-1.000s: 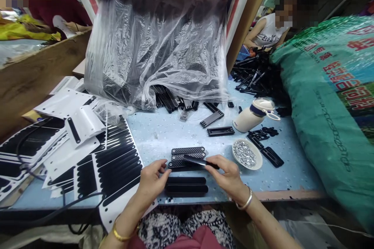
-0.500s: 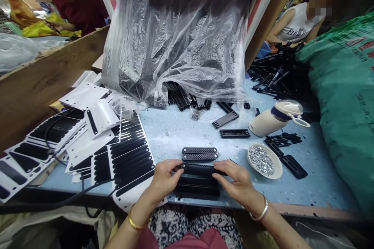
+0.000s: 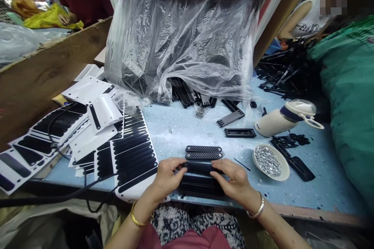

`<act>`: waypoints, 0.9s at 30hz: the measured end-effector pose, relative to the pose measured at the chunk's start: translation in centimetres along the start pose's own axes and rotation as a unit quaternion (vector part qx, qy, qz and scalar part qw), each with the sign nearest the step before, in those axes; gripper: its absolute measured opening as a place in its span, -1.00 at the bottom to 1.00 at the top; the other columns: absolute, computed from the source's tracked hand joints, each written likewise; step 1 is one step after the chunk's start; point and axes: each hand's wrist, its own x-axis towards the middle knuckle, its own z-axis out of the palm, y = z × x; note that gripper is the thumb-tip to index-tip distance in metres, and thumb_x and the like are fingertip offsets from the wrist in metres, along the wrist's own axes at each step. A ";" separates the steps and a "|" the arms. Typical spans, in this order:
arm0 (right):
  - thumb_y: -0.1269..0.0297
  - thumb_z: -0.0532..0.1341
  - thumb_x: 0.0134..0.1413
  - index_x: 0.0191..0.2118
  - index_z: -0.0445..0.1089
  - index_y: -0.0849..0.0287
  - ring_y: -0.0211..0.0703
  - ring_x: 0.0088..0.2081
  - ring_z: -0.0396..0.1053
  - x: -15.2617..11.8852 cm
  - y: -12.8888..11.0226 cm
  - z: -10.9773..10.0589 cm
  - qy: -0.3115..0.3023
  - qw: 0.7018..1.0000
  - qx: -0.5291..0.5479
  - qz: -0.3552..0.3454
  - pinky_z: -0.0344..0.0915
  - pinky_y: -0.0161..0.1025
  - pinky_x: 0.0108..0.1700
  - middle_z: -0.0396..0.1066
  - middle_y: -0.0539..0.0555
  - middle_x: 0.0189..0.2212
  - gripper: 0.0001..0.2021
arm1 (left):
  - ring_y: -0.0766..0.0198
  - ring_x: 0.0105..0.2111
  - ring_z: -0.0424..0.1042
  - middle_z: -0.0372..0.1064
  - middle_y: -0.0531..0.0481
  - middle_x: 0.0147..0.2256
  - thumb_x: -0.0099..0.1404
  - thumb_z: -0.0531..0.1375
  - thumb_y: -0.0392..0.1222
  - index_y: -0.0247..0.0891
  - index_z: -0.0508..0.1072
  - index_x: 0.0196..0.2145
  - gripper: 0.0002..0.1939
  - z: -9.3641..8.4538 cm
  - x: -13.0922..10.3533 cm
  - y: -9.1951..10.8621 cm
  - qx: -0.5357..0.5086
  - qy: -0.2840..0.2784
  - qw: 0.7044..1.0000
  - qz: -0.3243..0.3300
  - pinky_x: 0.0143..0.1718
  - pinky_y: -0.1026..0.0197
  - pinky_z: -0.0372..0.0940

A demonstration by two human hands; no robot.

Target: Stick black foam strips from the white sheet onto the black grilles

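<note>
Between my hands is a long black strip-shaped part [image 3: 198,167], lying level. My left hand [image 3: 171,173] pinches its left end between thumb and fingers. At the right end, my right hand [image 3: 233,177] grips it the same way. Just beyond it lie two black textured bars [image 3: 203,152] side by side, with a silver fastener at each end. Nearer the table's front edge, partly behind my right hand, sits a larger black grooved part [image 3: 200,187].
A white bowl of small silver pieces [image 3: 271,161] and a cream bottle [image 3: 277,118] stand right. Sheets of black strips [image 3: 134,155] cover the left. Clear plastic [image 3: 187,39] drapes at the back. A black grooved part [image 3: 240,132] lies mid-table. People sit beyond.
The view has shifted slightly, so most things on the table appear farther right. Both hands still hold the black strip-shaped part, which has tipped so its top face shows less.
</note>
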 end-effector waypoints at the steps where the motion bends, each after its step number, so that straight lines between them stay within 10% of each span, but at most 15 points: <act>1: 0.33 0.22 0.10 -0.28 0.50 0.14 -0.05 -0.31 0.50 0.0 0.0 0.1 0.000 1.000 -0.001 -0.001 0.46 -0.11 -0.26 0.55 0.14 -0.36 -0.89 | 0.32 -0.53 0.46 0.55 -0.01 -0.41 0.08 0.23 -0.38 -0.26 0.57 -0.31 -0.80 0.0 0.0 0.0 -0.001 0.000 1.000 0.001 -0.43 0.28 0.41; 14: 0.31 0.19 0.12 -0.29 0.49 0.14 -0.06 -0.31 0.48 0.2 0.2 0.6 -0.029 0.999 -0.021 0.011 0.44 -0.11 -0.25 0.54 0.15 -0.35 -0.88 | 0.31 -0.54 0.47 0.55 0.00 -0.43 0.10 0.23 -0.35 -0.25 0.57 -0.30 -0.81 -0.1 0.0 0.1 0.013 -0.001 1.000 0.012 -0.44 0.28 0.42; 27: 0.30 0.22 0.12 -0.26 0.53 0.14 -0.11 -0.35 0.48 0.4 0.6 0.3 -0.040 0.998 0.021 0.033 0.46 -0.19 -0.31 0.54 0.12 -0.37 -0.86 | 0.19 -0.32 0.57 0.58 -0.07 -0.32 0.22 0.17 -0.35 -0.21 0.58 -0.30 -0.81 -0.2 0.4 0.1 0.034 0.012 0.986 0.165 -0.27 0.18 0.49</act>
